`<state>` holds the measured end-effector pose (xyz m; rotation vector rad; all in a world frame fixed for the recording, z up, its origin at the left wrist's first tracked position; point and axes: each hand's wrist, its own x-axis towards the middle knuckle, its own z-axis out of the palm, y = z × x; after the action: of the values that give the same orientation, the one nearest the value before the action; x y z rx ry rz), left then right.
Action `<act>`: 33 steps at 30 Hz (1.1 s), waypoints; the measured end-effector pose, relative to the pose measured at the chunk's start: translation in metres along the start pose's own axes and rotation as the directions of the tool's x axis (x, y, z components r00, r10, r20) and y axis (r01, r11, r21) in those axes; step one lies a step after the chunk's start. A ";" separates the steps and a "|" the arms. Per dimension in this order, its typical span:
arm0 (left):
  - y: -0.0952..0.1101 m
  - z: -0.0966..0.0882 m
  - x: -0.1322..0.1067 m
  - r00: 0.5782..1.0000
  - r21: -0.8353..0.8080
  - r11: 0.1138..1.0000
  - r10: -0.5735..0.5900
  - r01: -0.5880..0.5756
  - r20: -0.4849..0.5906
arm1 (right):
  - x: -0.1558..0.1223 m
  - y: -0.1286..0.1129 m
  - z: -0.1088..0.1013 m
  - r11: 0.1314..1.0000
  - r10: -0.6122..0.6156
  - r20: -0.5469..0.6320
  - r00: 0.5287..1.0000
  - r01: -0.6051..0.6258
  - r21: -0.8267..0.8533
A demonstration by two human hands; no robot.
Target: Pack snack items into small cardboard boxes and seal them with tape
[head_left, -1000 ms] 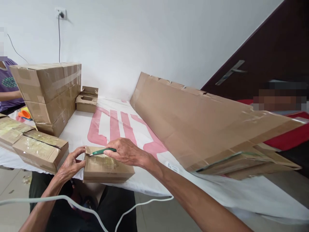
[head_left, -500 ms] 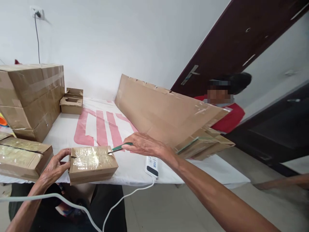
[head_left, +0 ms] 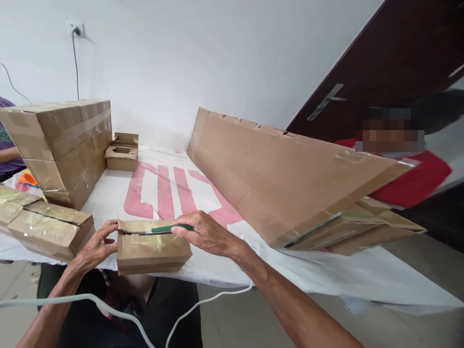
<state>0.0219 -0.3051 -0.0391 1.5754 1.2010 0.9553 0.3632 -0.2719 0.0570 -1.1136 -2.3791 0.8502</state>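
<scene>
A small taped cardboard box (head_left: 154, 258) lies at the table's front edge. My left hand (head_left: 97, 245) grips its left end, thumb and fingers pressed against the side. My right hand (head_left: 203, 234) is closed round a knife with a ridged green handle (head_left: 163, 228), held nearly flat over the box top. The thin metal blade points left and lies along the top seam, where a dark slit runs through the shiny tape. How deep the blade sits I cannot tell.
More taped boxes (head_left: 50, 229) sit to the left, before a tall box stack (head_left: 68, 145). An opened box (head_left: 122, 157) is by the wall. A large cardboard sheet (head_left: 275, 174) leans at right, near a person in red (head_left: 416, 179). A white cable (head_left: 213, 295) crosses in front.
The knife has travelled left along the seam from the box's right end, and a slit now shows in the tape. My left hand keeps its hold. The view has turned slightly left.
</scene>
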 end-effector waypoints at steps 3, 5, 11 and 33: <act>0.003 0.000 -0.002 1.000 0.037 0.999 -0.010 0.010 -0.004 | 0.015 -0.014 0.005 0.997 -0.029 0.037 0.999 0.032 -0.071; 0.005 0.000 -0.002 1.000 0.053 0.999 -0.007 0.007 0.008 | 0.025 -0.019 0.009 0.990 -0.050 0.048 0.998 0.056 -0.130; 0.004 0.000 -0.003 1.000 0.085 0.996 -0.013 0.011 0.024 | 0.035 -0.019 0.008 0.957 -0.023 0.102 0.994 0.052 -0.286; 0.029 0.015 0.001 0.997 0.553 0.833 -0.023 -0.025 0.079 | -0.016 0.080 0.063 0.984 -0.092 -0.440 0.893 0.014 -0.175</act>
<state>0.0442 -0.3102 -0.0155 2.0427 1.5050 0.5488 0.3825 -0.2670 -0.0440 -1.1539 -2.1033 0.3259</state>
